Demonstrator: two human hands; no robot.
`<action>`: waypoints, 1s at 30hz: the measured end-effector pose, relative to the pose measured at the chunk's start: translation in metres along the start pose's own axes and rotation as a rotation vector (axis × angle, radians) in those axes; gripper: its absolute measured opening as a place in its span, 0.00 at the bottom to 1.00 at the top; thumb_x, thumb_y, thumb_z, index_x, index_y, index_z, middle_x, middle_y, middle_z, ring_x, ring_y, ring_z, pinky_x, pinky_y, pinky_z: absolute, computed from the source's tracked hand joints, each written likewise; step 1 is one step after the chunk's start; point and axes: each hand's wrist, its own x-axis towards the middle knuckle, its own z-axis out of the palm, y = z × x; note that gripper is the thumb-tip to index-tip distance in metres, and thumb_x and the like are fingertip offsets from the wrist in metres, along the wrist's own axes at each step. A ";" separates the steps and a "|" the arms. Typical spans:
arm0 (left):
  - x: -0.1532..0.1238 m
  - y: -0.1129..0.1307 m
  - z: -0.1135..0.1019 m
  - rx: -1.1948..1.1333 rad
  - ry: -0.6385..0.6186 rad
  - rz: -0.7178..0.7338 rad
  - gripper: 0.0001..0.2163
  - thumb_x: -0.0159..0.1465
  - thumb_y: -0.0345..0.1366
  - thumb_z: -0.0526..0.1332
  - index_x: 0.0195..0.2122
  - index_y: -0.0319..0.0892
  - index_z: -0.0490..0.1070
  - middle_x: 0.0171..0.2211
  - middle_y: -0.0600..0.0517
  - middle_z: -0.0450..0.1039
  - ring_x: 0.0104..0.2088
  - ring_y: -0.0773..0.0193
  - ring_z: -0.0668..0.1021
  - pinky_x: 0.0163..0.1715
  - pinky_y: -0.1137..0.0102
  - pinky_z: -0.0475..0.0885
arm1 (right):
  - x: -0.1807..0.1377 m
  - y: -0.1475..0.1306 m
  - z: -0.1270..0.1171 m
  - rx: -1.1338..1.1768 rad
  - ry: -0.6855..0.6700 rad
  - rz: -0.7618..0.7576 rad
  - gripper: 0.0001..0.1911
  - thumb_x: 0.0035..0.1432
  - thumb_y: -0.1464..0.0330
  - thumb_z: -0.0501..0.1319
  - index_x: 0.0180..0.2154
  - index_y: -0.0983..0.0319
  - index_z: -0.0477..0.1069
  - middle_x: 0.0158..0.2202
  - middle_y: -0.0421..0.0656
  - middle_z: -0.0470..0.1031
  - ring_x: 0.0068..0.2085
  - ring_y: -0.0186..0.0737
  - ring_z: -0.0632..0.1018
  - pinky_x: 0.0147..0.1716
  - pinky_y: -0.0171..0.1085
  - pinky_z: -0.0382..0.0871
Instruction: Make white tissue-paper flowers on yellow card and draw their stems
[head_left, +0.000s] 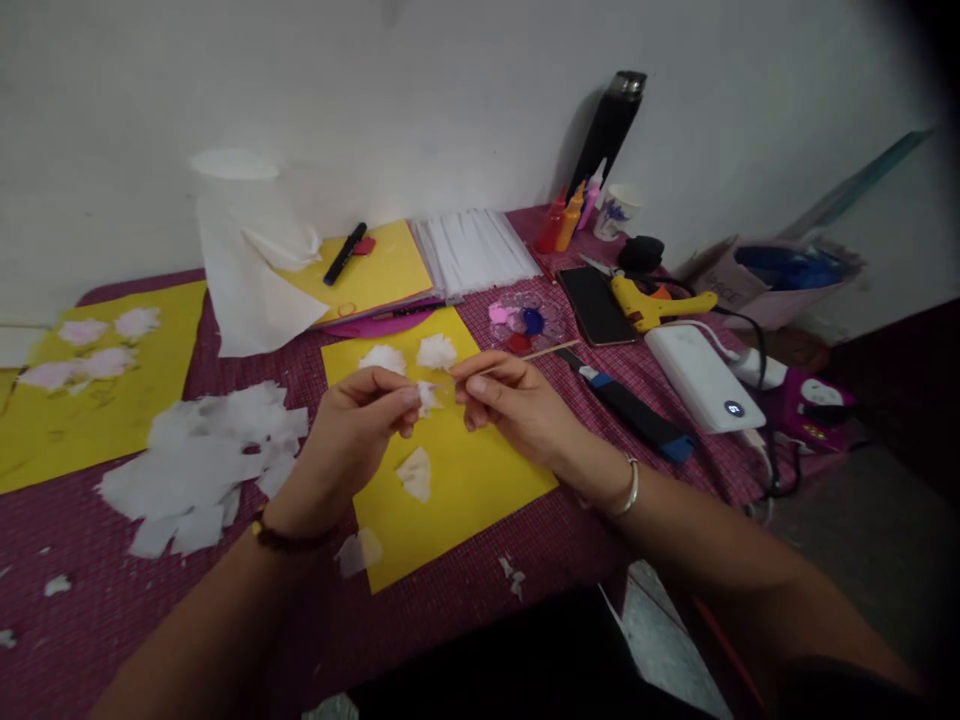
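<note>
Between the fingertips of my left hand (pixel 367 410) is a small white tissue-paper flower (pixel 427 397). My right hand (pixel 514 400) pinches a thin wooden stick (pixel 544 350), its back end pointing up and right; the tip by the flower is too small to make out. Both hands hover over a yellow sheet (pixel 465 500). Two white tissue flowers (pixel 382 359) (pixel 436 351) lie on its far part. Nearer me on the sheet is a cream scrap of paper (pixel 415 474), with a translucent tissue piece (pixel 360 551) at the sheet's left edge.
Left are loose tissue pieces (pixel 202 460) and another yellow sheet (pixel 150 400) with pink flowers. A paint palette (pixel 532 318), phone (pixel 596 305), utility knife (pixel 637 412), yellow glue gun (pixel 656 303) and power bank (pixel 701 375) lie right. Behind stand paint bottles (pixel 570 220) and a black flask (pixel 611 130).
</note>
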 end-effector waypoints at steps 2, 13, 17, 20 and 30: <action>0.004 0.003 0.003 -0.090 -0.021 -0.068 0.03 0.51 0.32 0.66 0.23 0.42 0.73 0.19 0.56 0.70 0.20 0.71 0.70 0.20 0.74 0.65 | 0.003 -0.001 -0.001 -0.082 0.058 -0.072 0.07 0.51 0.65 0.67 0.32 0.61 0.77 0.25 0.36 0.76 0.21 0.25 0.70 0.20 0.27 0.64; 0.009 -0.004 -0.022 0.871 -0.197 0.546 0.18 0.56 0.31 0.64 0.49 0.47 0.74 0.41 0.48 0.76 0.40 0.57 0.76 0.45 0.62 0.70 | 0.006 0.012 -0.005 0.402 0.102 0.420 0.05 0.56 0.69 0.60 0.29 0.62 0.72 0.19 0.34 0.75 0.16 0.24 0.67 0.19 0.27 0.66; 0.026 -0.016 -0.041 0.871 -0.289 0.386 0.14 0.57 0.33 0.62 0.45 0.44 0.76 0.27 0.53 0.71 0.24 0.67 0.71 0.26 0.71 0.66 | 0.017 0.015 -0.023 0.193 0.091 0.271 0.04 0.54 0.69 0.62 0.29 0.63 0.73 0.20 0.36 0.76 0.17 0.25 0.70 0.17 0.26 0.64; 0.033 -0.026 -0.046 0.848 -0.452 0.301 0.13 0.57 0.31 0.61 0.43 0.44 0.77 0.24 0.55 0.69 0.21 0.69 0.68 0.22 0.73 0.61 | 0.024 0.020 -0.031 0.041 0.095 0.173 0.04 0.53 0.69 0.62 0.29 0.64 0.73 0.20 0.37 0.76 0.16 0.25 0.70 0.16 0.26 0.62; 0.044 -0.040 -0.043 0.893 -0.560 0.346 0.10 0.60 0.31 0.56 0.33 0.48 0.77 0.28 0.51 0.72 0.30 0.64 0.72 0.33 0.69 0.64 | 0.024 0.027 -0.033 -0.122 0.055 0.145 0.06 0.55 0.66 0.61 0.30 0.62 0.70 0.22 0.37 0.76 0.18 0.26 0.70 0.18 0.28 0.63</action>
